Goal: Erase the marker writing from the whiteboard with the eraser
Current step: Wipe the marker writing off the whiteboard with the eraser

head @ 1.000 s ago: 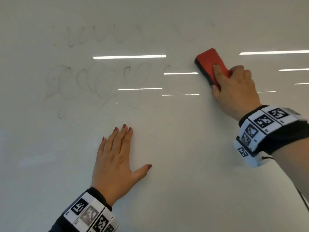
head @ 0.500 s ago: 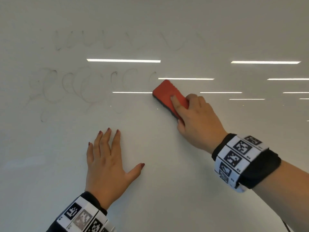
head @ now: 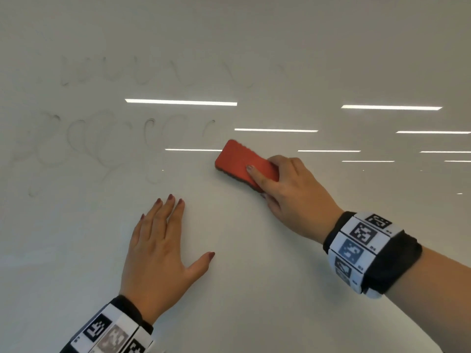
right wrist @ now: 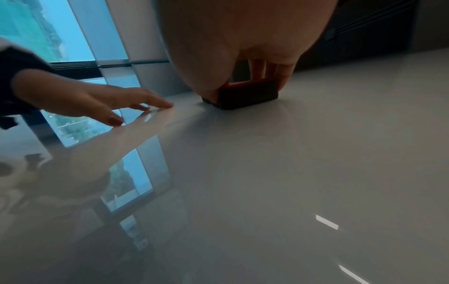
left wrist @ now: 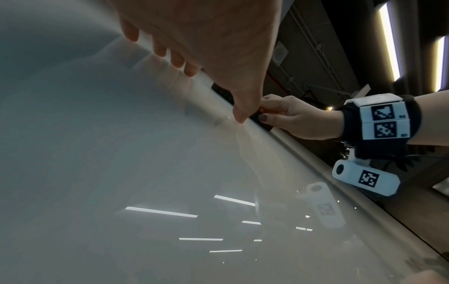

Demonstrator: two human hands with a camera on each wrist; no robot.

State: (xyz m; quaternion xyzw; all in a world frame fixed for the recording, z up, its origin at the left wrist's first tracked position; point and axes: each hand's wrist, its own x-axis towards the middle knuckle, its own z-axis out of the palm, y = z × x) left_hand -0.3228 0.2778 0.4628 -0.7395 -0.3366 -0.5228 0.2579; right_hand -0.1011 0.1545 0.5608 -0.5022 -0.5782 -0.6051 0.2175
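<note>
A glossy whiteboard [head: 254, 289] fills the head view. Faint smeared grey marker traces [head: 102, 141] run in two rows across its upper left. My right hand [head: 283, 189] grips a red eraser [head: 242, 159] with a dark felt base and presses it flat on the board, just right of the lower row of traces. In the right wrist view the eraser [right wrist: 248, 94] sits under my palm. My left hand [head: 163, 240] lies flat on the board below the traces, fingers straight and thumb spread. In the left wrist view, the left hand [left wrist: 194, 48] touches the board [left wrist: 121, 153].
Ceiling lights reflect as bright bars [head: 181, 102] on the board. A window [right wrist: 36, 28] and a pillar stand beyond the board's far edge in the right wrist view. Both wrists carry marker-tagged bands [head: 362, 248].
My right hand has swept the eraser down and to the left across the board, from the upper right towards the end of the lower row of traces. The left hand has stayed flat.
</note>
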